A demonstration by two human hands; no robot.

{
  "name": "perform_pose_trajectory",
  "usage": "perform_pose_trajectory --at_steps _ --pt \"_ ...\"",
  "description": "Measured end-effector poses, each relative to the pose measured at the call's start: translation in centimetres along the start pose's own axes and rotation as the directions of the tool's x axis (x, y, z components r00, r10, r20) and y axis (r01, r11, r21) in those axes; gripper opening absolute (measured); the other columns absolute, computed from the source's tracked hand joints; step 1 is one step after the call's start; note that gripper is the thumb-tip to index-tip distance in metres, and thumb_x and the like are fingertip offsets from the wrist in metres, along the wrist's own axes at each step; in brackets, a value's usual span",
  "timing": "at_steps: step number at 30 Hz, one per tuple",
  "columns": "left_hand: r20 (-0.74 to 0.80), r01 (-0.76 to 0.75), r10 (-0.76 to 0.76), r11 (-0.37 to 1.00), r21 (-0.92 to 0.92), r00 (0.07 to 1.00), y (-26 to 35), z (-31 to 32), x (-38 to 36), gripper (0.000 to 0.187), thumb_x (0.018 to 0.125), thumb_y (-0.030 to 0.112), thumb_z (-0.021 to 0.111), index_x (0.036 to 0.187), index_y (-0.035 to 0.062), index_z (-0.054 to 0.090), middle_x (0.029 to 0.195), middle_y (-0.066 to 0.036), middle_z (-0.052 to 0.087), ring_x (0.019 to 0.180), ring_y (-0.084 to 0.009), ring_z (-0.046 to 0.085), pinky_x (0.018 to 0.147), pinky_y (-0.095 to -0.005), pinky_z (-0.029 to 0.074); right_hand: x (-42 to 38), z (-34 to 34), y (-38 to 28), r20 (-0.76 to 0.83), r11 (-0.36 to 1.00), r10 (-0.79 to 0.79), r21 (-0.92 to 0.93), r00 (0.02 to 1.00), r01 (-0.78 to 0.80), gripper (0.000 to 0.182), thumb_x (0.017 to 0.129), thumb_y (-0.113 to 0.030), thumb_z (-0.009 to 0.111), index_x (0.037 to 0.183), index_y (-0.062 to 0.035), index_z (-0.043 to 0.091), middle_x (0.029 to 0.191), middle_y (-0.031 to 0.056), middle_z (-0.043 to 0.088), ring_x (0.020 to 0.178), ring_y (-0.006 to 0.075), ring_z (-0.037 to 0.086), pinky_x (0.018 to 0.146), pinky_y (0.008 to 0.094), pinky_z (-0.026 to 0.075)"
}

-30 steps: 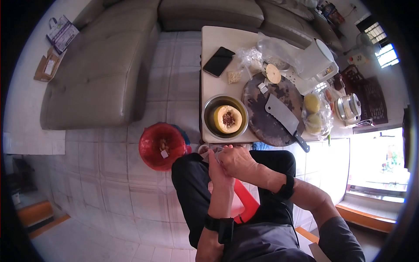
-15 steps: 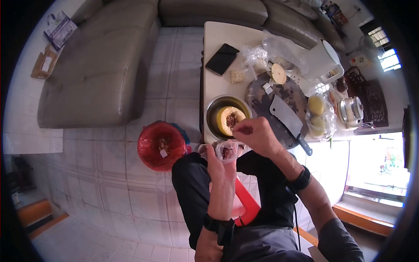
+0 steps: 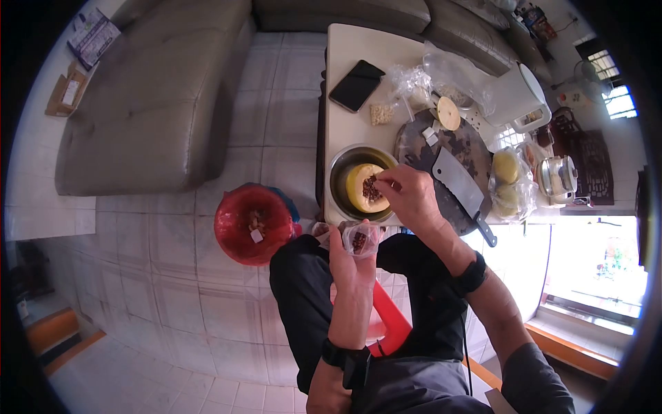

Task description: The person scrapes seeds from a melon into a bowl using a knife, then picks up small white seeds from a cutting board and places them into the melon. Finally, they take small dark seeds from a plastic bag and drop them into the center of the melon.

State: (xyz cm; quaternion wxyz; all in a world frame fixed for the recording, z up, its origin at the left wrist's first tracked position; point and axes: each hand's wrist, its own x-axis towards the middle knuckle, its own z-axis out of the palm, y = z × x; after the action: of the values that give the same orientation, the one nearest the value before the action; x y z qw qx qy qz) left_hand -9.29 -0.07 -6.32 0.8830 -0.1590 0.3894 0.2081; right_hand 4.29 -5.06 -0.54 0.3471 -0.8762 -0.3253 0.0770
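Observation:
A hollowed yellow fruit (image 3: 356, 184) sits in a metal bowl (image 3: 338, 181) at the table's near edge, with small dark red pieces in its opening. The fingers of my right hand (image 3: 412, 200) are pinched together at that opening; whatever they hold is too small to make out. Below the bowl, my left hand (image 3: 350, 263) is wrapped around a clear plastic bag (image 3: 368, 243) containing more dark red pieces. To the right, a cleaver (image 3: 458, 181) lies on a round, stained cutting board (image 3: 408, 143), near some white cubes (image 3: 429, 136) and a pale round slice (image 3: 448, 113).
A phone (image 3: 356, 85), a bag of pale pieces (image 3: 381, 114) and a white pitcher (image 3: 516, 96) stand or lie farther back. Bagged yellow fruits (image 3: 507, 165) are at the right. A red-lined bin (image 3: 231, 224) stands on the floor at the left.
My right hand has moved slightly up, its fingertips now at the fruit's opening instead of its lower edge. My left hand still holds the bag. The view has shifted slightly.

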Motion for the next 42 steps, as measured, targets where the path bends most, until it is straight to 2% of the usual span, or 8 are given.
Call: perform_pose_trajectory --at_steps 2,6,9,11,24,29,33,42 --pt "0.000 -0.002 0.002 1.000 0.000 1.000 0.0 -0.2 0.1 0.039 0.099 0.035 0.050 0.116 0.0005 0.053 0.111 -0.017 0.060 0.105 -0.0321 0.059 0.092 -0.0457 0.051 -0.1 0.0 0.0 0.026 0.976 -0.116 -0.181 0.993 0.119 0.012 0.077 -0.011 0.068 0.086 -0.0045 0.071 0.085 0.0120 0.066 0.078 0.0321 0.065 0.069 0.0391 0.052" --pt "0.002 -0.009 0.009 1.000 -0.001 1.000 0.1 -0.4 0.3 0.039 0.098 0.035 0.050 0.117 0.0006 0.053 0.112 -0.017 0.060 0.105 -0.0321 0.059 0.093 -0.0465 0.050 -0.2 0.2 0.4 -0.019 0.981 -0.152 -0.121 0.988 0.149 0.010 0.077 -0.012 0.067 0.085 -0.0059 0.070 0.084 0.0105 0.064 0.079 0.0313 0.064 0.068 0.0399 0.052" --pt "0.051 0.008 -0.007 1.000 -0.016 0.999 0.2 -1.0 0.7 0.039 0.099 0.035 0.050 0.117 0.0006 0.053 0.112 -0.017 0.060 0.105 -0.0320 0.059 0.092 -0.0465 0.050 -0.4 0.1 0.6 -0.022 0.979 -0.128 -0.161 0.992 0.123 0.008 0.077 -0.012 0.066 0.083 -0.0065 0.069 0.083 0.0097 0.063 0.079 0.0311 0.064 0.068 0.0407 0.051" --pt "0.027 0.003 -0.003 1.000 -0.013 1.000 0.0 -0.7 0.5 0.039 0.099 0.035 0.050 0.117 0.0008 0.053 0.113 -0.017 0.060 0.105 -0.0320 0.058 0.093 -0.0466 0.049 -0.7 0.1 1.2 0.048 0.942 -0.207 -0.259 0.977 0.212 0.006 0.077 -0.011 0.065 0.081 -0.0067 0.067 0.083 0.0089 0.061 0.079 0.0309 0.063 0.067 0.0414 0.051" --pt "-0.003 0.006 -0.006 1.000 -0.001 1.000 -0.1 -0.5 0.2 0.039 0.098 0.035 0.051 0.119 0.0018 0.053 0.114 -0.016 0.059 0.107 -0.0327 0.058 0.092 -0.0472 0.049 -0.8 0.7 1.2 0.023 0.962 -0.155 -0.226 0.988 0.157 0.010 0.078 -0.012 0.066 0.086 -0.0086 0.070 0.081 0.0088 0.060 0.078 0.0304 0.063 0.066 0.0406 0.051" --pt "-0.018 0.015 -0.015 1.000 -0.003 1.000 0.0 -0.4 0.1 0.039 0.098 0.035 0.051 0.119 0.0021 0.054 0.114 -0.016 0.060 0.105 -0.0329 0.058 0.091 -0.0468 0.050 -1.8 0.6 1.4 0.080 0.936 -0.236 -0.248 0.968 0.249 0.010 0.077 -0.010 0.066 0.086 -0.0094 0.070 0.080 0.0088 0.059 0.078 0.0295 0.063 0.066 0.0400 0.052" --pt "-0.015 0.011 -0.011 1.000 0.008 1.000 0.0 -0.5 0.1 0.039 0.098 0.035 0.050 0.119 0.0024 0.053 0.115 -0.016 0.059 0.105 -0.0327 0.059 0.091 -0.0466 0.050 -2.1 0.2 1.0 0.047 0.945 -0.222 -0.235 0.974 0.227 0.010 0.077 -0.009 0.066 0.086 -0.0098 0.069 0.079 0.0090 0.058 0.078 0.0293 0.063 0.066 0.0400 0.052" --pt "-0.007 0.034 -0.034 0.999 0.006 0.999 0.2 -1.1 0.6 0.038 0.099 0.035 0.049 0.118 0.0025 0.054 0.114 -0.015 0.060 0.106 -0.0317 0.059 0.091 -0.0460 0.050 -2.7 0.4 0.7 0.119 0.906 -0.275 -0.300 0.954 0.299 0.013 0.076 -0.004 0.064 0.085 -0.0102 0.070 0.079 0.0084 0.057 0.076 0.0277 0.063 0.063 0.0391 0.052"
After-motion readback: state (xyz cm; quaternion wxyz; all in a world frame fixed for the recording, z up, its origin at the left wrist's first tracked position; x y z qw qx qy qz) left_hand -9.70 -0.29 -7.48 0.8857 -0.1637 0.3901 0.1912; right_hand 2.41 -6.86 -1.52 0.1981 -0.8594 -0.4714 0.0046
